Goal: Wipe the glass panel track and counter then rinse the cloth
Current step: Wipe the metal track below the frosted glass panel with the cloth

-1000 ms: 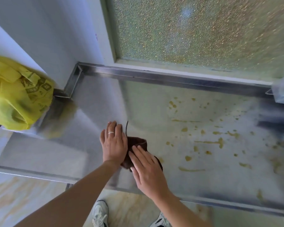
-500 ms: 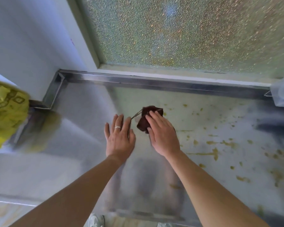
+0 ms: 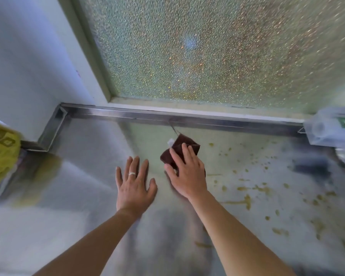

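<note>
Cloth (image 3: pixel 180 151), dark brown and folded, lies on the steel counter (image 3: pixel 92 176) under the right hand (image 3: pixel 187 174), whose straight fingers press it flat; it sits near the metal track (image 3: pixel 207 121) at twelve o'clock, not touching it. The left hand (image 3: pixel 134 185) rests flat and spread on the counter just beside, at nine o'clock of the cloth, holding nothing. Yellowish splatter (image 3: pixel 245 201) dots the counter from three to five o'clock, so wiping there looks undone. The stretch at six to nine o'clock shows no spots. Whether the track below the glass panel (image 3: pixel 217 52) is clean I cannot tell. Rinsing appears to remain; no sink is in view.
</note>
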